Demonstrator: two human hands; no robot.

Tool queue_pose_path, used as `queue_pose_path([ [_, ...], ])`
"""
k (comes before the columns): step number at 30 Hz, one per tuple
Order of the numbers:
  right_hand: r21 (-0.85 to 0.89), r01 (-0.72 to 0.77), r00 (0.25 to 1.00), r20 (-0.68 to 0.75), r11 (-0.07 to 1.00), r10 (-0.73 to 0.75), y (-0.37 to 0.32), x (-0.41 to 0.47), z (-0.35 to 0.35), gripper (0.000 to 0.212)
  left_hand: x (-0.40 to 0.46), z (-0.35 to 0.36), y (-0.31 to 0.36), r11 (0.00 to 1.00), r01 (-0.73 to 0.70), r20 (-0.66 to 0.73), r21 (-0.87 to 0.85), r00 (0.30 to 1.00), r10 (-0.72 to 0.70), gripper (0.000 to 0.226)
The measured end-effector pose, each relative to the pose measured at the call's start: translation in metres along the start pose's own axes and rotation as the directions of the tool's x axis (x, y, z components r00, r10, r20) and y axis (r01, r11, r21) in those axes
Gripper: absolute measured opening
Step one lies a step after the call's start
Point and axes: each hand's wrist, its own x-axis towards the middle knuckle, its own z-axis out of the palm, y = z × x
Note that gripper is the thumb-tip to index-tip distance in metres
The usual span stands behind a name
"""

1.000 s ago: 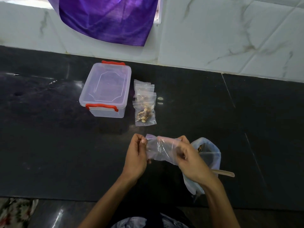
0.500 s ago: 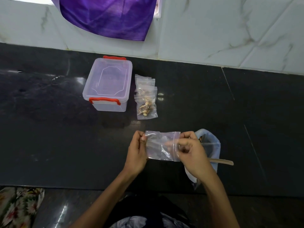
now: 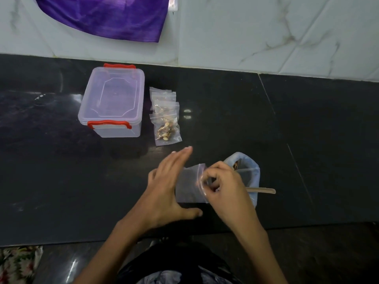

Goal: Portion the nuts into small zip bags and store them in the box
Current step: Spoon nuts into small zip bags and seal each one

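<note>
Head view: we look down at a dark desk [image 3: 61, 181] set against a pale marble wall [image 3: 266, 37], with a purple cloth [image 3: 106, 15] hanging at the top.

Our left hand [image 3: 166, 191] is spread over the desk, fingers [image 3: 180, 158] straight and held together, pointing away from us and to the right, thumb stretched out low toward the right. It covers the left edge of an empty zip bag [image 3: 189, 184]; we cannot tell if the palm presses on the bag or only hovers over it. The forearm comes up from the lower left.

Our right hand [image 3: 223, 185] has its fingers curled and pinches the bag's zip end, which stands bent up at the right edge. Its forearm runs in from the lower right.

Just behind the right hand stands a larger pale blue bag [image 3: 251, 171], its mouth open upward, something brown showing inside. A flat wooden stick [image 3: 261, 190] pokes out to the right of it.

Farther back, a few small filled bags [image 3: 166, 117] of nuts lie overlapping in a row; the nearest shows nuts plainly. Just left of them sits a clear box [image 3: 112, 103] with red latches, its lid on. A patterned cloth [image 3: 18, 263] shows at the lower left corner.
</note>
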Motion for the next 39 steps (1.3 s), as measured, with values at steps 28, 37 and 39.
queue_pose_path([
  [28, -0.101, -0.610, 0.790, -0.011, 0.786, 0.613, 0.080, -0.030, -0.063, 0.032, 0.028, 0.043, -0.004, 0.888, 0.037, -0.244, -0.458, 0.955, -0.166, 0.076],
  [37, 0.142, -0.589, 0.808, 0.140, 0.796, 0.572, 0.083, -0.033, -0.052, 0.007, 0.034, 0.057, -0.007, 0.924, 0.089, -0.201, -0.373, 0.964, -0.174, 0.075],
  [39, 0.142, -0.557, 0.830, 0.077, 0.818, 0.552, 0.085, -0.036, -0.050, 0.010, 0.037, 0.059, -0.004, 0.924, 0.089, -0.208, -0.371, 0.962, -0.177, 0.070],
])
